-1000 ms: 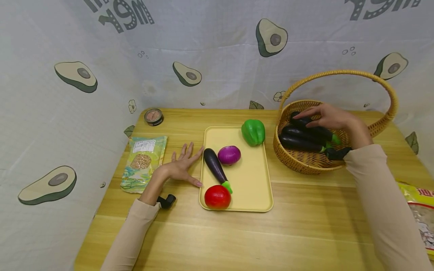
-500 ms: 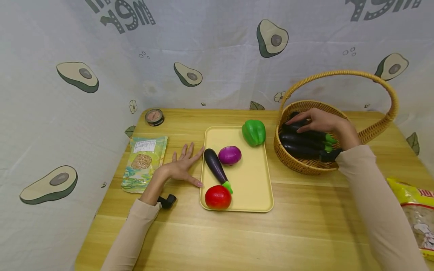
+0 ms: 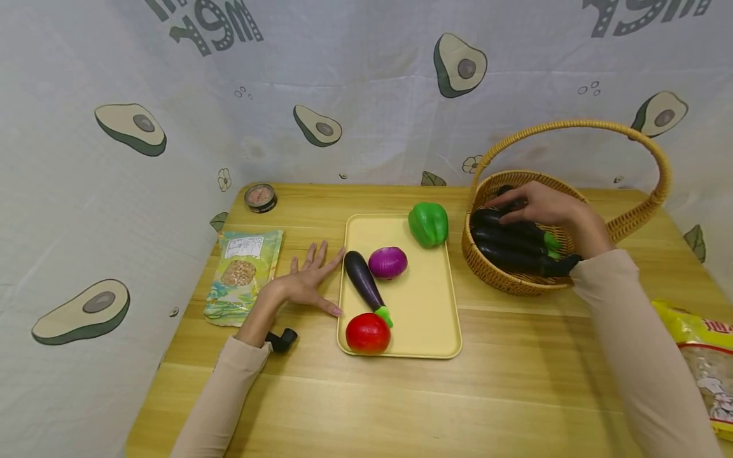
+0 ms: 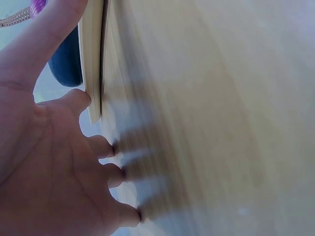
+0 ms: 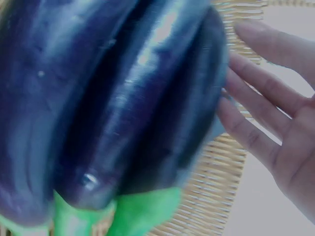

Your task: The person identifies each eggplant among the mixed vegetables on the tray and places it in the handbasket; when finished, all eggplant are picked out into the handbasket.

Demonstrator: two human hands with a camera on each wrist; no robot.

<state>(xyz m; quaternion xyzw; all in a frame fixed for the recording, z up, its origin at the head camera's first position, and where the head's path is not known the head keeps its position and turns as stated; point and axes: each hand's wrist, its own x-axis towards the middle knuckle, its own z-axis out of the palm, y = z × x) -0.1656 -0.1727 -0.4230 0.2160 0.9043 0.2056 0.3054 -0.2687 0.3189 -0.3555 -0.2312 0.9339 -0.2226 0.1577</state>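
Note:
Inside the wicker basket (image 3: 473, 270), several dark purple eggplants (image 3: 506, 256) lie side by side with their green stem ends toward the right. My right hand (image 3: 546, 203) is down in the basket over the rear ones. In the right wrist view its fingers (image 5: 256, 91) are extended against the side of an eggplant (image 5: 192, 98), with the thumb apart from it. My left hand (image 3: 306, 284) rests spread at the left edge of the yellow tray (image 3: 424, 318), index fingertip and thumb at its rim. A single eggplant (image 3: 363, 278), a purple onion (image 3: 388, 263), a red tomato (image 3: 368, 334) and a green bell pepper (image 3: 429, 224) lie on the tray.
The basket's tall handle (image 3: 572, 123) arches over my right wrist. Left of the tray are a bag of nuts or beans (image 3: 243, 273) and a small round tin (image 3: 260, 198). A yellow food bag (image 3: 701, 375) lies at the right edge. A printed curtain (image 3: 378, 95) hangs behind the table.
My right hand has moved slightly left and nearer to me, down among the eggplants. The basket's eggplants have shifted and bunched closer together. My left hand has stayed put.

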